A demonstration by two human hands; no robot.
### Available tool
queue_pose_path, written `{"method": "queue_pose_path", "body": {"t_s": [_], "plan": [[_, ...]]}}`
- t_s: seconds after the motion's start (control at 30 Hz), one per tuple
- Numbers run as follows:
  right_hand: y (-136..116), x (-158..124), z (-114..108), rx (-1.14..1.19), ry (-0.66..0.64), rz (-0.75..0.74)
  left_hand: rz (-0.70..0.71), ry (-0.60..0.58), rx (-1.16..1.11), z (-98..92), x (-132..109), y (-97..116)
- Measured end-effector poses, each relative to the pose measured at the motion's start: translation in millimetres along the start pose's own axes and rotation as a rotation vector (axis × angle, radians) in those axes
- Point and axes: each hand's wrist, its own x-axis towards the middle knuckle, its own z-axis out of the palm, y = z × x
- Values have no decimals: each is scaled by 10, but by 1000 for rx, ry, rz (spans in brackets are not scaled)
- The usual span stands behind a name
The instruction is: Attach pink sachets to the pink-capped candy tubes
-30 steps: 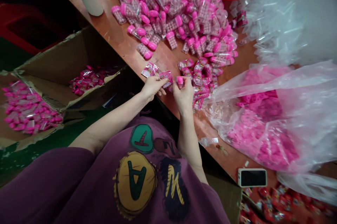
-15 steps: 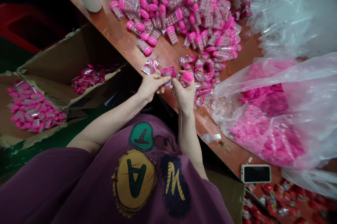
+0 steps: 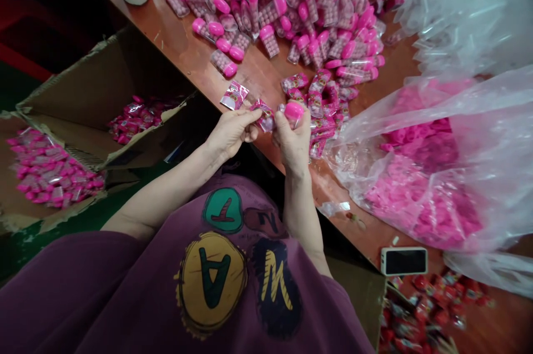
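Note:
My left hand (image 3: pixel 235 131) pinches a small pink printed plastic label (image 3: pixel 265 119) between thumb and fingers, over the table edge. Close by on the right, my right hand (image 3: pixel 295 146) is closed around a small clear candy bottle with a bright pink cap (image 3: pixel 293 112). The cap points up and away from me; most of the bottle is hidden by the fingers. Just beyond my left fingers is another shiny printed label (image 3: pixel 234 95). A cluster of pink printed labels (image 3: pixel 320 100) lies past my right hand.
A big heap of pink-capped candy bottles (image 3: pixel 272 10) covers the far table. To the right lie a clear bag of pink caps (image 3: pixel 425 198), clear plastic pieces (image 3: pixel 453 26) and a phone (image 3: pixel 403 261). Cardboard boxes (image 3: pixel 83 146) with pink packs stand left; red packs (image 3: pixel 433 309) lie lower right.
My hands have drawn slightly apart. The label in my left hand has come away from the bottle and is tilted. The whole view has shifted a little.

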Motion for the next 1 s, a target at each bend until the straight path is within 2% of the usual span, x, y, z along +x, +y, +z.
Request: {"method": "queue_pose_path", "body": {"t_s": [0.1, 0.2, 0.33, 0.5, 0.6, 0.7, 0.8, 0.87, 1.0], "plan": [[-74, -76, -18, 175, 12, 75, 6, 84, -108, -29, 41, 6], [-93, -230, 8, 227, -17, 76, -1, 128, -172, -44, 71, -14], [-6, -379, 98, 75, 37, 13, 6, 129, -163, -21, 57, -66], [116, -390, 153, -99, 101, -23, -12, 90, -112, 25, 12, -95], [141, -393, 160, -66, 62, -5, -8, 67, -80, 36, -8, -94], [125, -391, 142, 72, 28, 55, 2, 55, -30, 44, -29, -91], [96, -380, 102, 240, -129, 199, 9, 36, 21, 45, -41, -85], [99, -377, 89, 257, -178, 240, 18, 26, 36, 42, -41, -82], [184, -384, 117, 106, -28, 107, 24, 14, 25, 34, -36, -85]]}}
